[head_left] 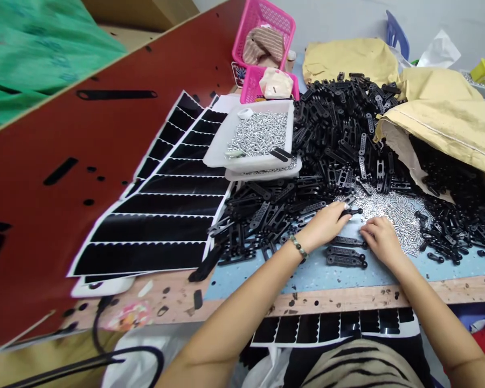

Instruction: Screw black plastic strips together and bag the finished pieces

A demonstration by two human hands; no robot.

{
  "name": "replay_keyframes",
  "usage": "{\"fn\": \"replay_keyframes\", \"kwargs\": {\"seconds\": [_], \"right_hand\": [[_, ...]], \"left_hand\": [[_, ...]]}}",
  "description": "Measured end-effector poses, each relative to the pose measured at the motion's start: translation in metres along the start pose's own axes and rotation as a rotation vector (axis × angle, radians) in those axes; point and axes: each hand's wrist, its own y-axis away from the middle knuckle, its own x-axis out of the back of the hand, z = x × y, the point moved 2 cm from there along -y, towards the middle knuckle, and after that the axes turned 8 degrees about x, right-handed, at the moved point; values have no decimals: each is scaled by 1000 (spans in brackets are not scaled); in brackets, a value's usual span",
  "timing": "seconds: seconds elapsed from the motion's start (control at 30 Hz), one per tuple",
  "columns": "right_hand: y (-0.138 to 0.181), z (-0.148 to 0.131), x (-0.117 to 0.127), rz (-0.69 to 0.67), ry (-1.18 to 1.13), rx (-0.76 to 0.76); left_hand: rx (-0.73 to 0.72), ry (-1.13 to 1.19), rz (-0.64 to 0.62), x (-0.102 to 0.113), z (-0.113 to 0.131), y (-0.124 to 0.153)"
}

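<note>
My left hand (pixel 326 222), with a beaded bracelet at the wrist, is closed on a black plastic arm (pixel 351 211) with a rounded knob at its right end. Just right of it, my right hand (pixel 383 240) has its fingers pinched together low over the table; whatever they hold is hidden. Several similar black arms (pixel 345 261) lie side by side beneath my hands, their knobs pointing right. Loose silver screws (pixel 402 221) are spread behind my right hand. A heap of black plastic pieces (pixel 267 207) lies left of and behind my left hand.
A white tub (pixel 220 143) of screws stands behind the heap. Sheets of black adhesive strips (pixel 149 229) lie at left. Pink baskets (pixel 240 46) stand at the back. An open yellow sack (pixel 452 129) spills black pieces at right. The wooden table edge (pixel 347 295) runs nearest me.
</note>
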Motion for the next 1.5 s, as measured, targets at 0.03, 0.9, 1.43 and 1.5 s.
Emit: {"fn": "replay_keyframes", "kwargs": {"seconds": [0.03,0.9,1.43,1.5], "right_hand": [[2,1,2,39,-50,-9],[17,8,-1,66,-42,1],[-59,1,-6,-75,77,124],[-51,-1,2,-20,2,182]], "left_hand": [[-57,40,9,-1,0,1],[-280,32,-27,-35,-2,3],[-143,-76,180,-5,5,14],[-128,-122,175,-2,9,9]]}}
